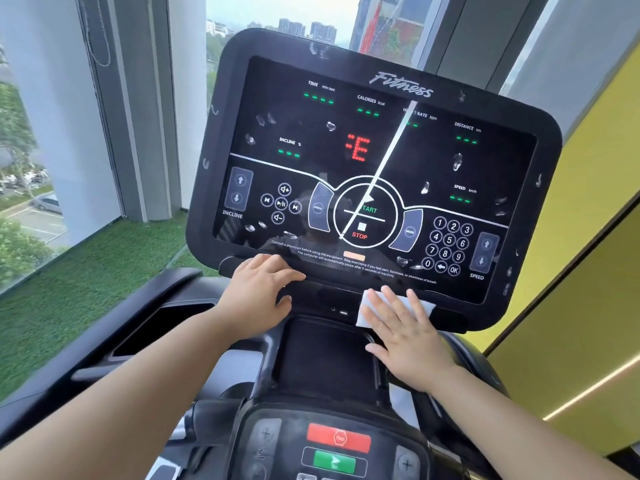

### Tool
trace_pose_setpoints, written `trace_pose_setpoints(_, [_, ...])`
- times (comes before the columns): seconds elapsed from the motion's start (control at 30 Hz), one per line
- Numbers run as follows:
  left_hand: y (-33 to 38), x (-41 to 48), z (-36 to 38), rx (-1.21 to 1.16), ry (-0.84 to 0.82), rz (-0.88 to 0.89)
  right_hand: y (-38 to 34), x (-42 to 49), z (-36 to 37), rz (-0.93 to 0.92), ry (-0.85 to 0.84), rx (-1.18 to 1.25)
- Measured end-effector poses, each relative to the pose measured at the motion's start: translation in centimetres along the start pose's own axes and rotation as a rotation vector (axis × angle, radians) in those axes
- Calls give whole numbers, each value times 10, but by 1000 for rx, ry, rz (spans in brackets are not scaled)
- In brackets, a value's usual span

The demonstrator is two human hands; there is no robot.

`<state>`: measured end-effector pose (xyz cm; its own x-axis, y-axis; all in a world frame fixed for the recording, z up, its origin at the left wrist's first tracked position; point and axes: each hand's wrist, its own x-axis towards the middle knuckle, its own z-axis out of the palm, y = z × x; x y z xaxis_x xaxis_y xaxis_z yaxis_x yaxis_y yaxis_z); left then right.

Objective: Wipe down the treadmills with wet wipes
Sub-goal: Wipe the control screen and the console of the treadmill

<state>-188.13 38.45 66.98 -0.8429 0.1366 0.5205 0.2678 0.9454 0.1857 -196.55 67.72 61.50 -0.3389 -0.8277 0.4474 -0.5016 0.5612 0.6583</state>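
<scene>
**Inspector:** Status, left side first.

**Surveyor:** The left hand (263, 289) rests on the lower lip of the treadmill console (221, 133), at about seven o'clock on the panel. Its fingers are loosely spread and hold nothing. I judge it is steadying the unit.

**Inspector:** And the wet wipe?

**Surveyor:** The wet wipe (427, 308) lies flat on the bottom bezel at five o'clock, under the right hand (405, 336). The fingers are straight and slightly fanned, pressing rather than gripping.

**Inspector:** Step in hand?

**Surveyor:** Wiping the console's lower edge. The glass above carries smears (458, 161) from nine to three o'clock, so I judge it uncleaned, though some marks may be reflections.

**Inspector:** Next move?

**Surveyor:** Sweep the wipe up across the glass with light, even pressure, minding the START key (367, 209) and the keypad (449, 244) at four o'clock.
</scene>
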Motion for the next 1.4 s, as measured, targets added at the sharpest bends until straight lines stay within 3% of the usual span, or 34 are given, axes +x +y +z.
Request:
trace_pose_setpoints(0.3, [-3,-1,-2,-100,-71,-22,-49,64,-13,16,-112,98])
trace_pose_setpoints(0.43, [-5,-1,-9,-219,-77,-6,-27,51,-12,-32,-113,135])
trace_pose_setpoints(0.53, [-15,-3,-26,-380,-36,-134,-9,27,-8,-18,-82,101])
trace_pose_setpoints(0.6, [-30,-9,-32,-308,22,-176,-7,21,-6,-8,-64,99])
trace_pose_setpoints(0.7, [-43,-18,-34,-220,-18,-234,-19,33,-7,13,-53,114])
trace_pose_setpoints(0.97, [-43,-20,-29,-213,-58,-240,-47,80,-15,-61,-126,137])
trace_pose_setpoints(1.2, [-41,-21,-30,-184,-62,-249,-13,32,-4,-64,-40,65])
trace_pose_setpoints(1.4, [-43,-18,-32,-164,-48,-245,-49,76,-11,-43,-44,65])
